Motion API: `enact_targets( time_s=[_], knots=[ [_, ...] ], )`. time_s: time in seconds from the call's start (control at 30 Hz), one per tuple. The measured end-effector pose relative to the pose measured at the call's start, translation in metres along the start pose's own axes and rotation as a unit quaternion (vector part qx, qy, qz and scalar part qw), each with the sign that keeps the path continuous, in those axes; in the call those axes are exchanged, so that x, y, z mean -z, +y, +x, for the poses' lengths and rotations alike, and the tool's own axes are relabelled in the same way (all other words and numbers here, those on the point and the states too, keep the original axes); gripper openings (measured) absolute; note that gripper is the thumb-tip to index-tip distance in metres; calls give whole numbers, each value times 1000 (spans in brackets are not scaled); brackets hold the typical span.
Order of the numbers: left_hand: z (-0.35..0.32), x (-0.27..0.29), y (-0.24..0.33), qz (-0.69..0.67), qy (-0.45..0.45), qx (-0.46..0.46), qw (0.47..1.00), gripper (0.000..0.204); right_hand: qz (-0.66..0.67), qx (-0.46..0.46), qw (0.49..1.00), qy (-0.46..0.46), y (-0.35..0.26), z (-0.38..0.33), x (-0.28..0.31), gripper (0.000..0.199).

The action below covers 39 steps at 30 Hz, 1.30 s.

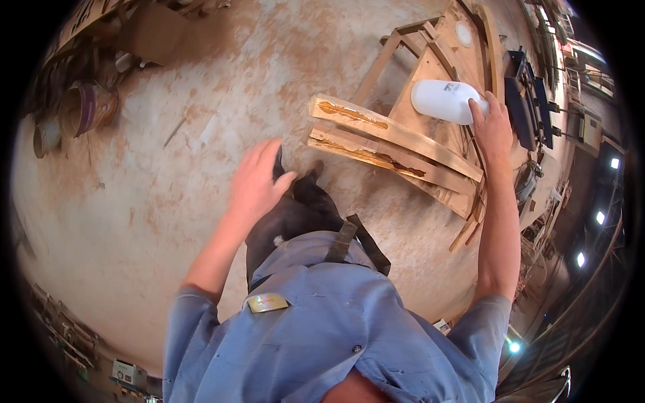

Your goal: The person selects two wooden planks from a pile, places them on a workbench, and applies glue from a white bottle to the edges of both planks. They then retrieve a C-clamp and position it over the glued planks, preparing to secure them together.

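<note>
My right hand (494,131) grips a white plastic bottle (437,101) by its narrow end. The bottle is on its side or strongly tilted over a wooden worktable (406,114); whether it touches the top I cannot tell. Closer to me, two long wooden pieces (430,142) lie side by side, their left ends jutting past the table. Glossy amber-brown liquid (353,114) is streaked along both. My left hand (257,176) hangs over the floor, left of these pieces, holding nothing, with its thumb apart from the fingers.
A white round disc (463,33) sits on the table's far part. Dark blue equipment (527,101) stands to the right. At the far left are a stained bucket (80,111) and a smaller container (47,138). A thin stick (175,131) lies on the dusty floor (134,221).
</note>
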<state>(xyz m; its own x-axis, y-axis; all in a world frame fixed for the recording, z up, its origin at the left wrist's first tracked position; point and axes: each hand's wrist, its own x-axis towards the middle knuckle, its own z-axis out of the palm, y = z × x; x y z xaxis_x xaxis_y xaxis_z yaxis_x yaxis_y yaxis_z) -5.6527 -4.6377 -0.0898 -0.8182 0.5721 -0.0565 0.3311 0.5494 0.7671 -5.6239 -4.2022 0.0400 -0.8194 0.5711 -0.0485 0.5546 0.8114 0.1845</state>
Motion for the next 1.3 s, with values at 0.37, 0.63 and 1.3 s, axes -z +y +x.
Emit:
enact_targets(
  time_s=[0.37, 0.63, 1.3],
  knots=[
    [59, -25, 8, 32, -53, -145, 987, 65, 170, 33, 980, 102, -7, -51, 40, 42],
    [74, -35, 10, 141, -63, -218, 964, 59, 288, 54, 956, 21, -27, -164, 16, 31],
    [66, -35, 17, 127, -103, -236, 958, 46, 521, -340, 768, -151, 43, -250, -108, 44]
  ],
)
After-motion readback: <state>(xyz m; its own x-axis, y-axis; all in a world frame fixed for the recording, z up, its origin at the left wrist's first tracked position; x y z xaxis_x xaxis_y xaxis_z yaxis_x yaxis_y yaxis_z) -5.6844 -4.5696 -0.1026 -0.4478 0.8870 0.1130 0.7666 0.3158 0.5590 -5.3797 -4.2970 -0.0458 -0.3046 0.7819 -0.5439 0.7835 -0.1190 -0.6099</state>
